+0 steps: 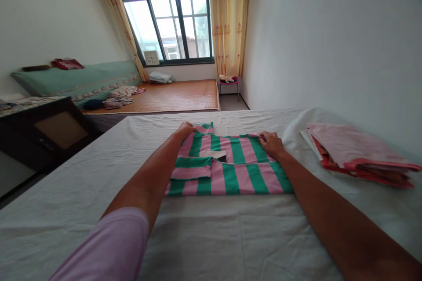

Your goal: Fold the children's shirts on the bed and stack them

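Note:
A pink and green striped shirt (237, 171) lies partly folded on the white bed sheet (214, 237) in front of me. My left hand (185, 130) rests on the shirt's far left corner, fingers curled over the fabric. My right hand (271, 142) grips the far right edge of the shirt. A small white and black tag shows near the shirt's middle. Both arms stretch forward over the bed.
A stack of folded pink and red clothes (352, 153) lies at the right of the bed by the wall. A dark cabinet (49, 131) stands on the left. Beyond are a mat-covered bed (178, 96) with clothes, a small stool (229, 82) and a window.

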The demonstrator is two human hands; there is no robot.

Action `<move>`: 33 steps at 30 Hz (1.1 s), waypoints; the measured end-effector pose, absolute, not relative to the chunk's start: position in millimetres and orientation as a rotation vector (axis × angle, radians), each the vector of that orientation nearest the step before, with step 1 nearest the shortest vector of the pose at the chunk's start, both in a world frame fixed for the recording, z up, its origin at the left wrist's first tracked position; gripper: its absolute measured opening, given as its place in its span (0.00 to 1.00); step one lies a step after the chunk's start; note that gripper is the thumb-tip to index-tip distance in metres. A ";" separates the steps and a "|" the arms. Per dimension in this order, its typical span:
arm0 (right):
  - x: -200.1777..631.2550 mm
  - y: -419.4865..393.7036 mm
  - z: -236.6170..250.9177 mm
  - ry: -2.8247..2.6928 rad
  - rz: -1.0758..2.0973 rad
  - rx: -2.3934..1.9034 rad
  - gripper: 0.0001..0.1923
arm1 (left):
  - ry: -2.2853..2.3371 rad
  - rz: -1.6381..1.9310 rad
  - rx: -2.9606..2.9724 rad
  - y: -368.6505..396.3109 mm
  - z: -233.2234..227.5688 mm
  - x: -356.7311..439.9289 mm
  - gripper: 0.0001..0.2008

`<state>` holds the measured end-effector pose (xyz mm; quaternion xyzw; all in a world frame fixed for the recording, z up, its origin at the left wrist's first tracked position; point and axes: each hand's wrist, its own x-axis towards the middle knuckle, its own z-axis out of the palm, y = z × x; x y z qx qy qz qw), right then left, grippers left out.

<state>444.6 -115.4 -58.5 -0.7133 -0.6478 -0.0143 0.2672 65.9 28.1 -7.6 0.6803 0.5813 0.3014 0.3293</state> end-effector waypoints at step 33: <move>453.8 -219.8 -13.9 -1.804 1.154 -1.395 0.28 | 1.050 0.477 2.237 -150.7 17.6 -15.7 0.17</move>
